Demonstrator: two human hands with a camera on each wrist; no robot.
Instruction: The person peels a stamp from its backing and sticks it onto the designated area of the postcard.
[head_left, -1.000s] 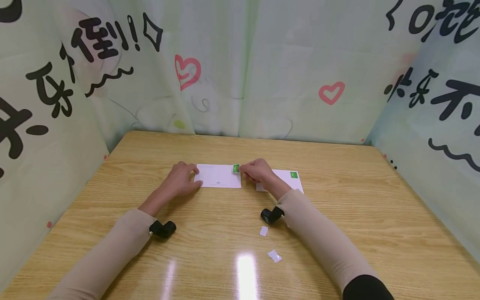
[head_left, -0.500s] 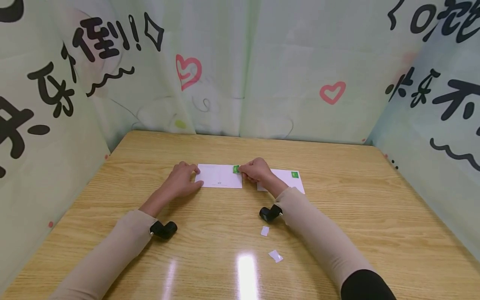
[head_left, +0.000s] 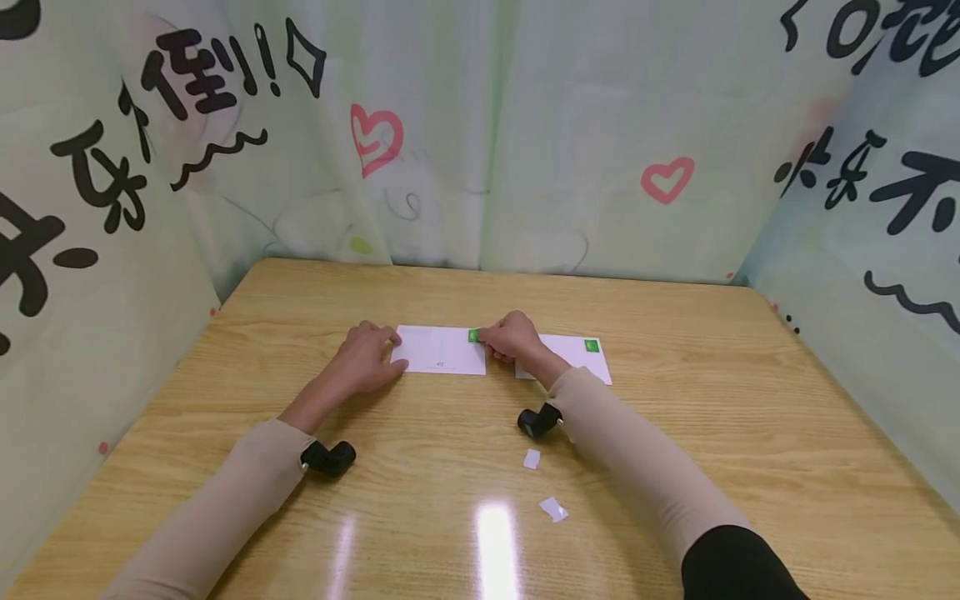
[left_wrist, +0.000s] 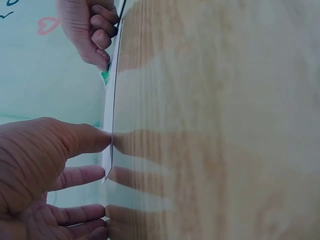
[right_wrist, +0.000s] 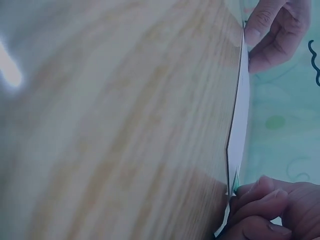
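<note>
A white envelope (head_left: pixel 438 354) lies flat on the wooden table, with small print near its lower edge. My left hand (head_left: pixel 365 358) rests at its left end, thumb and forefinger touching the envelope and the fingers fairly straight. At the upper right corner, my right hand (head_left: pixel 512 336) pinches a green stamp (head_left: pixel 473 335) by its right side. In the left wrist view, the stamp (left_wrist: pixel 105 76) stands tilted up from the paper under the right fingertips. A second envelope (head_left: pixel 570 350), partly covered by my right hand and wrist, carries a green stamp (head_left: pixel 592 346) in its upper right corner.
Two small white paper pieces lie nearer to me on the table (head_left: pixel 420 533): one scrap (head_left: pixel 532 459) and a shinier scrap (head_left: pixel 554 509). Pale curtains (head_left: pixel 570 125) with black writing and pink hearts enclose the back and sides.
The right hand stays at the envelope's corner, and the stamp has tipped slightly, showing less of its face. The left hand has not moved. The head view has shifted a little.
</note>
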